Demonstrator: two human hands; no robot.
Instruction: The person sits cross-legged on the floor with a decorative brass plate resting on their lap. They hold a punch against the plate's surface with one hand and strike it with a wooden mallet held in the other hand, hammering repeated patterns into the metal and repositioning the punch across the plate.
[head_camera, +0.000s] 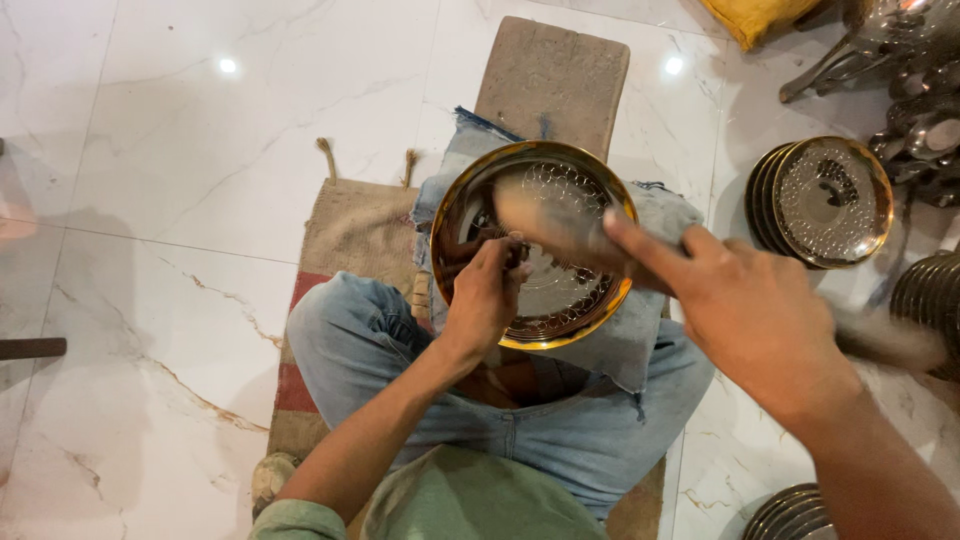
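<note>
— White marble floor, glossy under the lights, and a person sits cross-legged on a burlap mat (350, 225). Where's the piece?

— Right in the middle: a round brass plate (533, 245), patterned inside, propped on a blue cloth (625, 335) over the knees, tilted toward the camera with a wooden block (552, 80) just behind it.

— And the hands?

— Left hand (485, 300) sits inside the plate, fingers pinched together on a small tool, its tip pressed against the patterned face. I can't make out what kind of tool it is. Right hand (745, 310) is closed around a wooden mallet (560, 225), which blurs across the plate's upper half.

— So what makes this go well, in your view?

— I'd judge it's steadiness: keep the tool's tip planted on the pattern line, the plate bedded firmly in that cloth so it doesn't rock, and the mallet landing square on the tool rather than on the knuckles beside it.

— Around them?

— A stack of similar plates (822, 200) stands to the right, well apart, and metal utensils (900, 60) are heaped beyond it.
</note>
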